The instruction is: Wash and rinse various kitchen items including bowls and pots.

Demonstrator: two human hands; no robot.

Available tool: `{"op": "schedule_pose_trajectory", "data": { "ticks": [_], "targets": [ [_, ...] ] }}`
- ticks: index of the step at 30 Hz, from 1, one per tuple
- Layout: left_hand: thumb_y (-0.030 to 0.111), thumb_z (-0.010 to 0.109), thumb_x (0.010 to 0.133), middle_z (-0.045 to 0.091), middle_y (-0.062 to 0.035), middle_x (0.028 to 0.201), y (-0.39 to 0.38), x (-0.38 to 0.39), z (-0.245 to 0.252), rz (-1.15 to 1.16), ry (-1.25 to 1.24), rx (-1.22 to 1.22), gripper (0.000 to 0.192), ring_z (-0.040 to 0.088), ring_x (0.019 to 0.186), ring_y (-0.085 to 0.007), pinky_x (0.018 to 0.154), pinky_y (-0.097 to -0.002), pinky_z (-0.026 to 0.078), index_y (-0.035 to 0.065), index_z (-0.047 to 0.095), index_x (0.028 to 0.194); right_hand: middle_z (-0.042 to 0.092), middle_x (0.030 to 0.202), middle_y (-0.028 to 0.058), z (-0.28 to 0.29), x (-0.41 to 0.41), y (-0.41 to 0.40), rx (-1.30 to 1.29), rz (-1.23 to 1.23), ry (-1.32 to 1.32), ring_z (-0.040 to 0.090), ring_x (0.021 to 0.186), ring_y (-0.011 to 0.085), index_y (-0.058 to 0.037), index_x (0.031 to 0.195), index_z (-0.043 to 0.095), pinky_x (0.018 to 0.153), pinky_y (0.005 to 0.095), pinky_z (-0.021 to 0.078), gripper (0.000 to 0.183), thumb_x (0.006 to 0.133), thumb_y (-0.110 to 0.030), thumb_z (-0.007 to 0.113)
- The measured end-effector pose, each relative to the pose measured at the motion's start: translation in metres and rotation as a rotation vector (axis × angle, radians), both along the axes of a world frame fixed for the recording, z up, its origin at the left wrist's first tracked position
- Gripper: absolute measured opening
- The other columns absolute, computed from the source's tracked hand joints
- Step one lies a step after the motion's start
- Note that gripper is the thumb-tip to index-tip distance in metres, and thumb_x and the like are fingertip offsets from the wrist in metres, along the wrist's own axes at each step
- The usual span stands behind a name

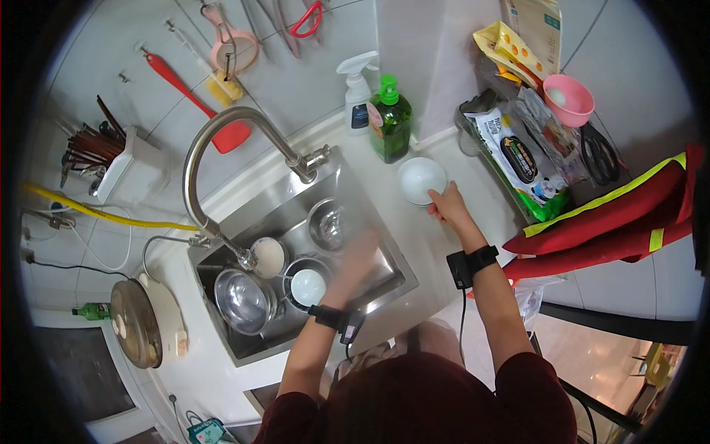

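My right hand [448, 205] grips the near rim of a white bowl [422, 180] on the counter, right of the sink. My left hand [360, 250], blurred by motion, is over the right part of the stainless steel sink [405, 276]; its fingers are too blurred to read. In the sink lie a metal bowl [244, 299] at the left, a bowl with a pale inside [269, 257], a small white bowl [308, 287] within a darker-rimmed one, and another metal bowl [324, 222] towards the back. The faucet [222, 119] arches over them, and a thin stream seems to fall from its spout.
Behind the white bowl stand a green pump bottle [391, 125] and a white spray bottle [356, 97]. Food packages [518, 158], a pink bowl [569, 100] and black-handled scissors [599, 155] are at the right, near red cloth [604, 222]. A lidded cooker [138, 324] stands left of the sink.
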State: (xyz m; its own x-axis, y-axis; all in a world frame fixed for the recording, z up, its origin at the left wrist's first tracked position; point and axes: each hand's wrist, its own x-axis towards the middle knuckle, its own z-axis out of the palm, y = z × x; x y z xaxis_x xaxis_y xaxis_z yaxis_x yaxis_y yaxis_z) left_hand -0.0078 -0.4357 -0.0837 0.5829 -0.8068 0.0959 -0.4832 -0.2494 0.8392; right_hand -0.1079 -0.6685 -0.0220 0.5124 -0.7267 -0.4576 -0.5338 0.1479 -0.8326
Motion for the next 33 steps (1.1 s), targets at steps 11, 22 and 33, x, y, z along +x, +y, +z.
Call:
{"op": "schedule_pose_trajectory", "data": {
  "ticks": [11,22,33],
  "targets": [
    [0.015,0.053,0.081,0.059,-0.0146,0.092,0.143,0.003,0.021,0.223,-0.103,0.208,0.023,0.056,0.086,-0.0224,0.073,-0.0282,0.044,0.0014,0.055,0.099,0.060,0.072,0.0156,-0.060,0.077,0.172,-0.285,0.695,-0.137,0.059,0.071,0.0304,-0.0007,0.095,0.052,0.061,0.0355,0.0454,0.033,0.075,-0.026,0.058],
    [0.018,0.056,0.076,0.057,-0.0211,0.097,0.270,0.017,-0.091,0.617,0.092,0.382,0.037,0.057,0.087,-0.0313,0.075,-0.0348,0.045,-0.0030,0.049,0.105,0.057,0.082,0.0265,-0.162,0.136,0.296,-0.382,1.114,0.247,0.057,0.079,0.0375,0.0042,0.094,0.046,0.069,0.0447,0.0454,0.025,0.072,-0.008,0.051],
    [0.009,0.051,0.075,0.056,-0.0217,0.094,0.231,0.080,-0.062,0.682,0.091,0.199,0.030,0.053,0.090,-0.0380,0.078,-0.0399,0.043,0.0022,0.051,0.104,0.058,0.077,0.0211,-0.090,0.168,0.278,-0.507,1.296,-0.057,0.055,0.074,0.0375,-0.0026,0.095,0.048,0.065,0.0464,0.0429,0.028,0.070,-0.014,0.055]
  ]
}}
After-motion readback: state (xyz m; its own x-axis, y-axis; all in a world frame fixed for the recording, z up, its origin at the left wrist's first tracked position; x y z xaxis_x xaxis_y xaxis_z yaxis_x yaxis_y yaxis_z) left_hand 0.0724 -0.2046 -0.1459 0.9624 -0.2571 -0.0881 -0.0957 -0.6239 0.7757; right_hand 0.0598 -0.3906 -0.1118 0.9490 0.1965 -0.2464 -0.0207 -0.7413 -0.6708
